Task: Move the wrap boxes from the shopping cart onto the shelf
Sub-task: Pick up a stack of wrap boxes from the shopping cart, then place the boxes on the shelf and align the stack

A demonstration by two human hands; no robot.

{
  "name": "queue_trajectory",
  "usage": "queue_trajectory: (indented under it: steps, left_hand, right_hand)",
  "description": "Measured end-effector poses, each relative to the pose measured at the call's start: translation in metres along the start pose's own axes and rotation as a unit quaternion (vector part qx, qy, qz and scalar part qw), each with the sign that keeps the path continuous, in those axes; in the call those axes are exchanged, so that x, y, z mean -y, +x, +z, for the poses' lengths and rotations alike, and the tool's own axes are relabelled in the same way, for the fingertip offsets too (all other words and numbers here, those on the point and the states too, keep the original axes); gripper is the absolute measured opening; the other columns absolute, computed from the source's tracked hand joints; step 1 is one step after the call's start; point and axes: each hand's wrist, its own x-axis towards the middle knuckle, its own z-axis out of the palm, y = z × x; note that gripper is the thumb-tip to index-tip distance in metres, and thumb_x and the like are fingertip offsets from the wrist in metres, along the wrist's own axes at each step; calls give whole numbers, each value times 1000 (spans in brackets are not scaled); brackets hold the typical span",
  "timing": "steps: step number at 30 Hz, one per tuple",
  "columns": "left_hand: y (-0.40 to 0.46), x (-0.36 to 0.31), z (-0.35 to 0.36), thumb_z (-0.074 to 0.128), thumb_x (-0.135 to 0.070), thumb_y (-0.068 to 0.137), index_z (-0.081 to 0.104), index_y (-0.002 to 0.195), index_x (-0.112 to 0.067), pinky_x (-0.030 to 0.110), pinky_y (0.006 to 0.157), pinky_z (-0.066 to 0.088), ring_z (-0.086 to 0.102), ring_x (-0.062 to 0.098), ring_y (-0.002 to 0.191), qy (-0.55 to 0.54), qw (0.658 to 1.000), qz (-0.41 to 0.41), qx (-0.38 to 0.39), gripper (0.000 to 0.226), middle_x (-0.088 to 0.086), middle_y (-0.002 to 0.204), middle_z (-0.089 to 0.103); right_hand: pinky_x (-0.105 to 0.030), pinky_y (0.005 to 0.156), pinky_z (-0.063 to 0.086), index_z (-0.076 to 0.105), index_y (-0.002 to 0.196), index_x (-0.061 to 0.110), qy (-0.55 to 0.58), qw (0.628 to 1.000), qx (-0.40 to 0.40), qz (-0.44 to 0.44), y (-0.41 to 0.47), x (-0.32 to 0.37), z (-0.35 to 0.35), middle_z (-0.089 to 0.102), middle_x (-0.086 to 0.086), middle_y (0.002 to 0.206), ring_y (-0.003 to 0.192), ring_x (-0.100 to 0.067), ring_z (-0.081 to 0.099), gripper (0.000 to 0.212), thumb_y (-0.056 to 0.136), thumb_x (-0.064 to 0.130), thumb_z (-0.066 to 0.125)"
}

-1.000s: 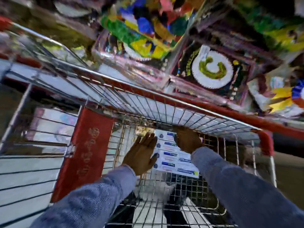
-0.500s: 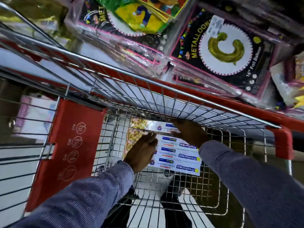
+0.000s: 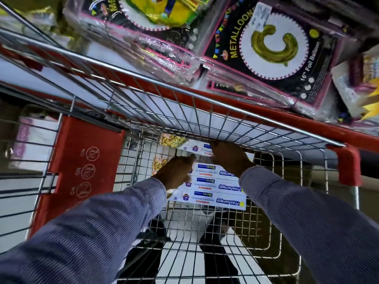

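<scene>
Over the last second we leaned further into the shopping cart (image 3: 205, 124), so the shelf's balloon packs (image 3: 268, 48) slid up and sharpened. Our right hand (image 3: 229, 158) moved from the far end of the stacked wrap boxes (image 3: 215, 189) to the topmost box (image 3: 196, 147), which tilted up off the ones beneath it. Our left hand (image 3: 176, 171), earlier lying flat and spread over the stack's near-left end, turned onto its edge, fingertips (image 3: 191, 157) drawn up beside the right hand at that raised box.
</scene>
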Motion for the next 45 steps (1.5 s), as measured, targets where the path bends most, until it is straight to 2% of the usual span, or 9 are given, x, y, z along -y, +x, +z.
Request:
queue_trajectory:
  steps: [5, 8, 14, 18, 25, 32, 35, 41, 45]
  left_hand:
    - [4, 0, -9, 58, -22, 97, 55, 125, -2, 47, 87, 55, 68, 39, 97, 17, 997, -46, 58, 35, 26, 113, 67]
    - [-3, -1, -7, 68, -3, 86, 41, 142, -6, 43, 89, 51, 65, 36, 102, -13, 999, -27, 42, 62, 24, 119, 61]
    - [-42, -17, -38, 76, -24, 82, 46, 138, -6, 42, 83, 52, 60, 38, 108, 20, 997, 48, -56, 66, 22, 122, 64]
    - [-95, -38, -94, 83, -24, 73, 48, 133, -12, 36, 72, 59, 71, 31, 88, 14, 990, 89, -105, 70, 17, 107, 71]
    - [-187, -97, -233, 52, -68, 86, 51, 134, -28, 20, 93, 38, 53, 12, 119, 9, 971, 126, -202, 63, 2, 130, 64]
    - [-248, -184, -413, 86, -24, 67, 69, 119, -29, -12, 77, 25, 38, -26, 90, 17, 938, 146, -315, 55, -29, 91, 59]
    - [-251, -202, -465, 83, -28, 68, 69, 119, -31, -5, 81, 36, 52, -18, 100, 19, 939, 154, -307, 52, -23, 115, 67]
    - [-247, -231, -547, 77, -33, 67, 73, 109, -25, 23, 81, 56, 67, -6, 91, 22, 929, 165, -331, 43, -14, 103, 76]
    - [-228, -239, -576, 78, -32, 69, 74, 107, -25, 30, 79, 58, 69, 1, 90, 38, 930, 163, -327, 39, -12, 104, 77]
  right_hand:
    - [-44, 88, 53, 47, 132, 4, -15, 1000, -15, 19, -3, 2, -5, 65, -21, 119, 109, -40, 64, 49, 90, 26, 62]
    - [-44, 89, 51, 48, 131, 4, -23, 999, -26, 12, -8, 4, -10, 63, -21, 121, 110, -40, 62, 48, 91, 26, 61]
    - [-41, 82, 50, 53, 122, 8, -9, 998, -57, 3, -44, 13, -45, 65, -17, 117, 106, -38, 63, 41, 91, 34, 61]
    - [-37, 76, 50, 59, 113, 15, 16, 996, -90, -23, -88, 21, -104, 67, -14, 110, 99, -35, 66, 41, 87, 46, 62]
    - [-36, 70, 57, 67, 106, 20, 24, 984, -152, -85, -192, 34, -270, 73, -7, 100, 89, -27, 69, 65, 71, 72, 52]
    - [-33, 57, 49, 74, 101, 24, 45, 959, -265, -90, -297, 46, -451, 73, -2, 70, 60, -15, 63, 40, 72, 52, 72]
    - [-36, 62, 53, 74, 97, 23, 37, 944, -316, -82, -321, 42, -497, 74, -5, 75, 65, -17, 66, 41, 72, 55, 69]
    - [-24, 61, 43, 74, 110, 20, 41, 927, -371, -47, -337, 17, -570, 77, -1, 102, 77, -12, 65, 37, 80, 41, 74]
    - [-25, 81, 49, 68, 120, 11, 42, 925, -377, -5, -311, -13, -601, 70, -7, 123, 106, -22, 66, 46, 83, 40, 71]
